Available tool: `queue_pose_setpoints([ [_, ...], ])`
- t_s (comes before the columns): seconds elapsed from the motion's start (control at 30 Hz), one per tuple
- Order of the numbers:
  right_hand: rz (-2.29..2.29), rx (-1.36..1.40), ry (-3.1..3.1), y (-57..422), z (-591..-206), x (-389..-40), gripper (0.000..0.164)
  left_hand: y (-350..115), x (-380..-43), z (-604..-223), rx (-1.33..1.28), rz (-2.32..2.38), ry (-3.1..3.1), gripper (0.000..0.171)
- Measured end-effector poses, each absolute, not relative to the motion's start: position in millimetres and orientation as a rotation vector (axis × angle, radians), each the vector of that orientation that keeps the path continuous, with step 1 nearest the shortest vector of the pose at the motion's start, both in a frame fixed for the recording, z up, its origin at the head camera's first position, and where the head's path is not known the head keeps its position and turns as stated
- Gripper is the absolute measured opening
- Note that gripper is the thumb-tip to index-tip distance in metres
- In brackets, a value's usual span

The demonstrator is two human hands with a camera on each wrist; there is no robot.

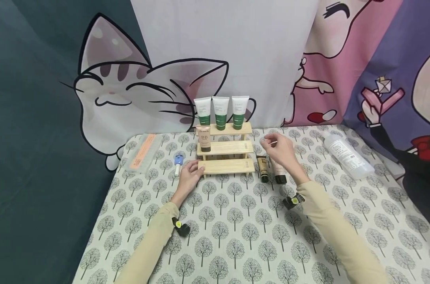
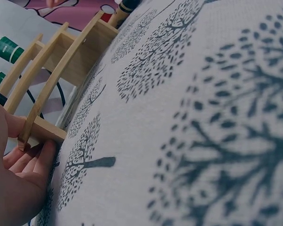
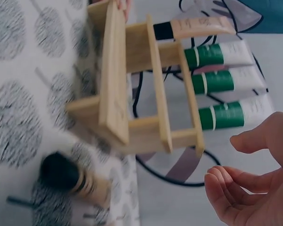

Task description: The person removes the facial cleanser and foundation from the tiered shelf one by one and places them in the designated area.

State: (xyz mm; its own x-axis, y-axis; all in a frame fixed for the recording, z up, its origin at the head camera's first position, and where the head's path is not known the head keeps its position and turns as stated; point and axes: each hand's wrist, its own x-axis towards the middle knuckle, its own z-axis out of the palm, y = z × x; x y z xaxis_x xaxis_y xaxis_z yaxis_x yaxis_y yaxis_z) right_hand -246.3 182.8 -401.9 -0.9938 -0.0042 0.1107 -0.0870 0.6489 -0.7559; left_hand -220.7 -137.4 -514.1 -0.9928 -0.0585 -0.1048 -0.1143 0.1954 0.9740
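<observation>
A three-step wooden stand (image 1: 226,167) holds three white-and-green tubes (image 1: 220,113) on its top step. One beige BB cream tube (image 1: 204,139) stands cap down at the left of the middle step. The left end of the lowest step is gripped by my left hand (image 1: 190,176), thumb above and fingers beneath in the left wrist view. My right hand (image 1: 281,149) hovers right of the stand, fingers loosely bent, with a gap between thumb and fingers in the right wrist view. Below it lie a gold tube with a black cap (image 1: 262,169) and a pinkish tube (image 1: 279,171), partly covered by the hand.
Left of the stand lie a small blue-and-white bottle (image 1: 178,163) and a clear flat case with an orange strip (image 1: 144,153). A large clear bottle (image 1: 348,155) lies on its side at the right. Printed curtains (image 1: 222,43) hang behind the tree-patterned tablecloth (image 1: 232,236).
</observation>
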Motion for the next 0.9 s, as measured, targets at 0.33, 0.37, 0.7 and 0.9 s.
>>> queue_pose_setpoints([
  [0.33,1.371,0.194,-2.722,144,-390,-253,0.040,-136,-219,-512,-0.181,1.975,2.383,0.050],
  [0.37,1.384,0.204,-2.721,140,-389,-254,0.040,-136,-219,-512,-0.181,1.978,2.382,0.050],
  [0.7,1.451,0.384,-2.756,101,-384,-268,0.038,-136,-220,-514,-0.173,1.955,2.392,0.051],
  [0.9,1.510,0.492,-2.742,79,-382,-275,0.041,-137,-219,-513,-0.179,1.954,2.391,0.050],
])
